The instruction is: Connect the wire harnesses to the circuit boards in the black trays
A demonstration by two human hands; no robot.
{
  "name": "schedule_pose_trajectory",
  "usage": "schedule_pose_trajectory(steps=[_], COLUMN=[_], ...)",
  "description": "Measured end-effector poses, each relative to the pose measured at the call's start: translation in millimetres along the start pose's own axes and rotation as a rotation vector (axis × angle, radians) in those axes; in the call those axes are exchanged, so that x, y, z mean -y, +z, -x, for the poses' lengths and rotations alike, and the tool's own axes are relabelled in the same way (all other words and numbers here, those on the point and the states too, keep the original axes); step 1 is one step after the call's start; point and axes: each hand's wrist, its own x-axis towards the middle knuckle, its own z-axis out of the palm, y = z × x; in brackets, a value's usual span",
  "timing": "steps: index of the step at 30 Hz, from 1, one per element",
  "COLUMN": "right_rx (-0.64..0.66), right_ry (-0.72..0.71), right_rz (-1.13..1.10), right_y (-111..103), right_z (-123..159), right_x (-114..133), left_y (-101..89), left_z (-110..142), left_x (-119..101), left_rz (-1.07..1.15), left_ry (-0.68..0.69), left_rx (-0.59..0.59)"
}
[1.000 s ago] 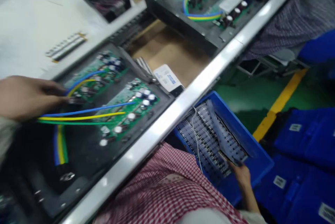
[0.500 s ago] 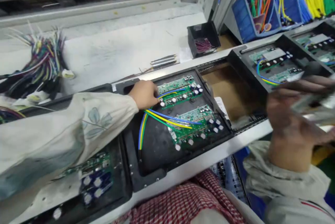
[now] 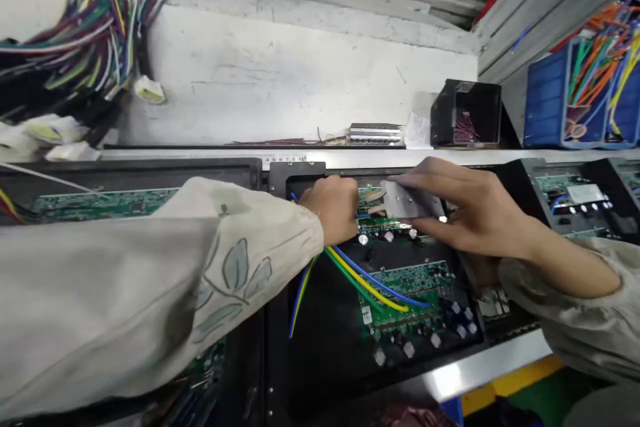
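Grey plate in right hand, long axis left-to-right

I watch through a single camera worn on the person's head, facing forward and steeply down. It sits close above the work: the left sleeve fills much of my left foreground, while the left hand and right hand come near mid-frame, over the black tray. Beyond, I see across the white worktop; at lower right, I look past the metal rail to the floor.
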Motion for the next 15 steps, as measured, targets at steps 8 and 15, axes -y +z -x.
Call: schedule_pose_trajectory(steps=[8, 15], right_rx=[0.190, 0.116], right_ry=[0.678, 1.101], right_rz=[-0.679, -1.254], right_y=[1.3, 32.0], right_z=[11.4, -5.3], right_x=[3.5, -9.8], left_y=[-2.1, -2.0], left_z=[3.4, 4.7], left_x=[0.3, 1.7], left_rz=[0.039, 0.064], left_ry=[0.014, 0.036], left_rx=[0.016, 0.023])
